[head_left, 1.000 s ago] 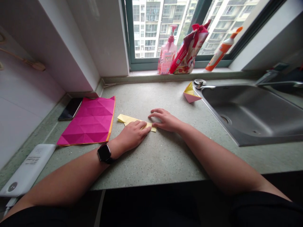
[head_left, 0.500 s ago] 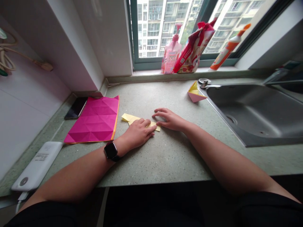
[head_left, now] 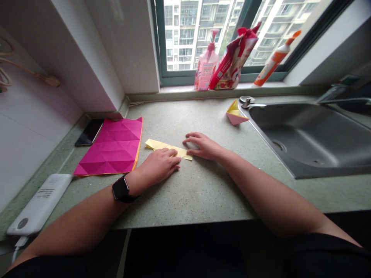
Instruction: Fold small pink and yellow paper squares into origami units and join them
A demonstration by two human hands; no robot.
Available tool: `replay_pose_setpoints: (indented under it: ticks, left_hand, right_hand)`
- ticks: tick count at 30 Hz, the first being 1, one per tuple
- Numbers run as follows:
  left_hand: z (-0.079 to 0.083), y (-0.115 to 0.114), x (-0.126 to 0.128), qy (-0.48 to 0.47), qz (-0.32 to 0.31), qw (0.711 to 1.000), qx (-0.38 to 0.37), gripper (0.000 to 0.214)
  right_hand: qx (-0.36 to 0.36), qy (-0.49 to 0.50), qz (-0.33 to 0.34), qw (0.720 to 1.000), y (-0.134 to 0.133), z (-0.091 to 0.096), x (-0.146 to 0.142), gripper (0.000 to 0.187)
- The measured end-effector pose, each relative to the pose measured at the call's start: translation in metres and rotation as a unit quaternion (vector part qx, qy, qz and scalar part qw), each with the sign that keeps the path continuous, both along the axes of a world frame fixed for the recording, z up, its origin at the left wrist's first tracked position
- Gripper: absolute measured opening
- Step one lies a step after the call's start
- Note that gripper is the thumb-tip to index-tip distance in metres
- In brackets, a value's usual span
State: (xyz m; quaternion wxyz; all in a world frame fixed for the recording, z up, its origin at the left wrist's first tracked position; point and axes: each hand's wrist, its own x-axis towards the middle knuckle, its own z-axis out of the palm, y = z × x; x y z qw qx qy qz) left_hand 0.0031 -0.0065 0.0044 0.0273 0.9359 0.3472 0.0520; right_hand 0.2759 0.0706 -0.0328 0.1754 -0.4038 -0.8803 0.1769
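A narrow strip of folded pale yellow paper [head_left: 158, 145] lies flat on the counter, tilted slightly down to the right. My left hand [head_left: 156, 165] rests palm down over the strip's lower edge, its fingers stretched along the paper and covering part of the middle. At the right end, my right hand [head_left: 205, 146] has its fingers spread apart, with the thumb tip touching or very near the paper. Neither hand is closed around anything. Toward the sink stands a small folded paper piece [head_left: 237, 116], pink outside and yellow inside.
Creased magenta sheets [head_left: 111, 146] lie at the left, partly over a dark phone [head_left: 88, 133]. A white power bank [head_left: 40, 202] with a cable sits at the near left. The steel sink [head_left: 319, 135] is at right. A pump bottle [head_left: 206, 69], red bag and orange bottle line the windowsill.
My left hand has slid left along the yellow strip, uncovering more of its right part. The right hand stays almost in place. The whole view has shifted slightly.
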Motion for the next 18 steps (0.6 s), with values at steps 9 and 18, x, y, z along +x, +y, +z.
replay_pose_setpoints:
  ticks: [9,18]
  left_hand:
    - [0.002,-0.001,0.002,0.006,0.005,1.0,0.002,0.017]
    - [-0.003,0.002,-0.001,-0.025,-0.007,1.0,0.009,0.015]
  right_hand:
    - [-0.007,-0.038,-0.056,0.998,-0.008,-0.007,-0.02,0.057]
    - [-0.06,0.027,-0.039,0.997,0.02,-0.004,0.026,0.062]
